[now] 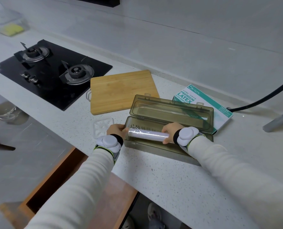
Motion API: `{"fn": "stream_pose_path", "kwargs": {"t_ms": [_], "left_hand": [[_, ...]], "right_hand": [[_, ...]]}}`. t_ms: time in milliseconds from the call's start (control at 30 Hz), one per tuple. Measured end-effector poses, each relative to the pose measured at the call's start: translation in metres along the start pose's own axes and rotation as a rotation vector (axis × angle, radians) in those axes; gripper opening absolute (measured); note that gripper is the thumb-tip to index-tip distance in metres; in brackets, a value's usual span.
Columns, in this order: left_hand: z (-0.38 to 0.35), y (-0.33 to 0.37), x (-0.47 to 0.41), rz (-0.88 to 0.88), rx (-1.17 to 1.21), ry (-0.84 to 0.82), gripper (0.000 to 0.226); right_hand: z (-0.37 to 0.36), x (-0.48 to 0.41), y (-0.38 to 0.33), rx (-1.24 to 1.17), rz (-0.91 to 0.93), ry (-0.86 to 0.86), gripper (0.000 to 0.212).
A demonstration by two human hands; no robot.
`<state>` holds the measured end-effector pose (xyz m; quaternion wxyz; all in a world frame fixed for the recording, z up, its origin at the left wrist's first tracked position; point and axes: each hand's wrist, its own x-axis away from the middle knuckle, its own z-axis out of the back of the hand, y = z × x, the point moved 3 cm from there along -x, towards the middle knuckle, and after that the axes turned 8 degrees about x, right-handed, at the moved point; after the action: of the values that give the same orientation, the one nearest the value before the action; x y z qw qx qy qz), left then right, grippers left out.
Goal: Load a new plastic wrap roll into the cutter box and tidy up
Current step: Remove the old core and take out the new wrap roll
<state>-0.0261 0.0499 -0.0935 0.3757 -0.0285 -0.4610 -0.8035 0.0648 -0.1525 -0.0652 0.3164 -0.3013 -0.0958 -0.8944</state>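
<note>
Here, both hands hold the plastic wrap roll (pixel 147 133) lengthwise over the open cutter box (pixel 154 148), which sits on the speckled white bench (pixel 170 179) near its front edge. The left hand (pixel 116 129) grasps the roll's left end, fingers curled round it, just at the left end of the box. The right hand (pixel 171 131) grips the right part of the roll, fingers over the top and thumb beneath. The roll lies level along the trough of the smoky, see-through box, low over it; whether it touches the bottom cannot be told. The lid (pixel 170 111) stands tilted back behind the trough.

A small clear tray (pixel 102 128) lies just left of the box. Behind it rests a wooden cutting board (pixel 121 91), its corner partly hidden by the lid. A teal and white glove box (pixel 208 100) lies behind the lid's right end. A black gas hob (pixel 51 80) is set into the bench further left, and a black hose (pixel 269 95) runs off at far right.
</note>
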Motion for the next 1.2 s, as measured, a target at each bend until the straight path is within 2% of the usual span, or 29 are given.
{"fn": "stream_pose_path", "kwargs": {"t_ms": [900,1067,1200], "left_hand": [[0.001,0.005,0.008,0.001,0.006,0.006,0.034],[0.002,0.006,0.010,0.019,0.008,-0.018,0.038],[0.003,0.007,0.011,-0.001,0.013,-0.029,0.037]], "right_hand": [[-0.021,-0.015,-0.002,-0.043,-0.021,-0.060,0.044],[-0.012,-0.014,-0.009,-0.072,-0.007,0.003,0.058],[0.004,-0.012,-0.014,-0.094,-0.005,0.064,0.054]]}}
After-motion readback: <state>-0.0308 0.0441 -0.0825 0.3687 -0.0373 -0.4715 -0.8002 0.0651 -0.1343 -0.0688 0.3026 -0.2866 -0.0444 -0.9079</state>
